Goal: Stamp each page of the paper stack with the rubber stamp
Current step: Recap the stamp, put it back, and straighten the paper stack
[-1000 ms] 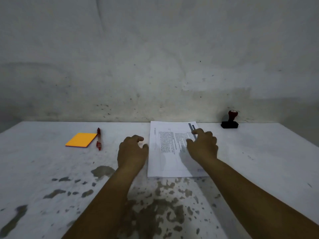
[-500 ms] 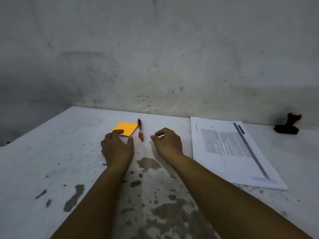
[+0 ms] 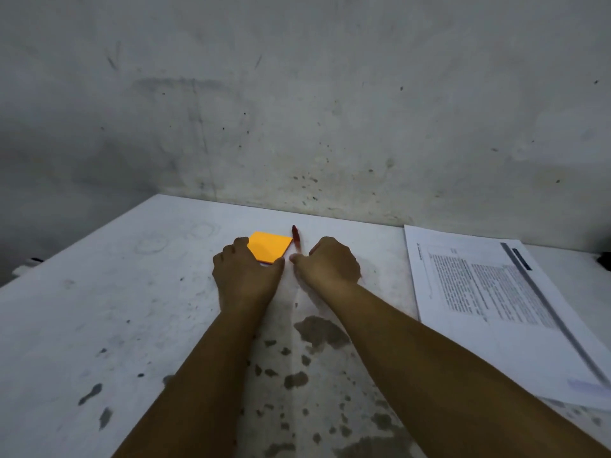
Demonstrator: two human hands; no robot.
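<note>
The paper stack [image 3: 496,302], white printed sheets with a dark stripe along the right side, lies flat on the table at the right, apart from both hands. Only a dark sliver of the rubber stamp [image 3: 607,260] shows at the right edge of the frame, near the wall. My left hand [image 3: 246,277] rests at the near corner of an orange note pad [image 3: 269,247], with fingers on its left edge and thumb on its near edge. My right hand [image 3: 330,264] is curled beside it, thumb and forefinger pinched at the near end of a red pen [image 3: 296,241].
The white table [image 3: 115,309] has worn dark patches in front of me. A stained grey wall [image 3: 297,110] stands right behind the table. The table's left edge runs diagonally at the far left.
My view and both hands have swung left, away from the paper stack. The left hand has closed on the orange pad, the right on the pen. The stamp has slid almost out of frame.
</note>
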